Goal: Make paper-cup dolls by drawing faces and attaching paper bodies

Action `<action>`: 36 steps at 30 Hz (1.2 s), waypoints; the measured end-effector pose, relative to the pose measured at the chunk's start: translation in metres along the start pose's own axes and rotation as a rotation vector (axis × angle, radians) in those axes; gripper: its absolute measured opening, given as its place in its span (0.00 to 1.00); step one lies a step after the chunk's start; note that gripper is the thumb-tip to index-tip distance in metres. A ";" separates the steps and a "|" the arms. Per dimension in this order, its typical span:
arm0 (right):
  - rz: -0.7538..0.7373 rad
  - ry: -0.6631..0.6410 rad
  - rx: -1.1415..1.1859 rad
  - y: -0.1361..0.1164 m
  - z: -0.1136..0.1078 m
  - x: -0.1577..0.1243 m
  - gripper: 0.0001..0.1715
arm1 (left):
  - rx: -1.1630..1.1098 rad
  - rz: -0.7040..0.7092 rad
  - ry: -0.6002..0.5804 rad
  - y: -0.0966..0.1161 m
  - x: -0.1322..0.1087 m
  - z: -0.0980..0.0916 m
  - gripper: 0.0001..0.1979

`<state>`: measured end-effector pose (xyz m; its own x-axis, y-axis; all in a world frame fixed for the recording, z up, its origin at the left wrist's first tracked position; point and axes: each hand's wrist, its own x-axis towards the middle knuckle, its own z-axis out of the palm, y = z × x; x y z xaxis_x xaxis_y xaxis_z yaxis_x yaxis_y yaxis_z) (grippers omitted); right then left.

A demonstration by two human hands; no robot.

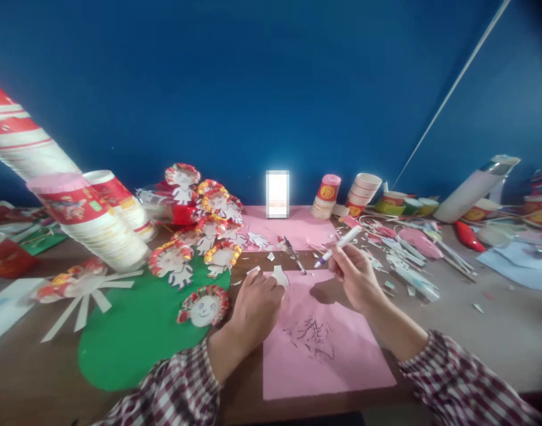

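My left hand [257, 302] rests on the table with its fingers curled, pressing down a small white paper cut-out [280, 276] at the top edge of a pink sheet [324, 349]. My right hand [354, 273] is raised a little above the pink sheet and grips a white marker [339, 245] with a purple tip pointing left and down. Dark scribbles [314, 338] mark the middle of the pink sheet. Scissors [293, 253] lie just beyond the cut-out.
A green paper circle [133, 337] at left carries paper-cup dolls [204, 305]. Stacks of paper cups [97, 219] lean at the left; more cups [363, 190] stand at the back. A second pink sheet [293, 228] lies behind. Paper scraps and strips [408, 254] litter the right.
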<state>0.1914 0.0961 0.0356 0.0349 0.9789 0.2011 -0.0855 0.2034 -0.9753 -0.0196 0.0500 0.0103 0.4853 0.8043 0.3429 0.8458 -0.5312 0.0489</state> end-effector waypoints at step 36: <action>-0.019 -0.322 -0.607 0.025 0.018 -0.014 0.08 | -0.153 -0.026 -0.048 -0.003 0.001 0.001 0.11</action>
<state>0.1704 0.0884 0.0097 -0.2752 0.9506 0.1435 0.4887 0.2669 -0.8306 -0.0217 0.0529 0.0094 0.4767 0.8283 0.2946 0.8165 -0.5413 0.2009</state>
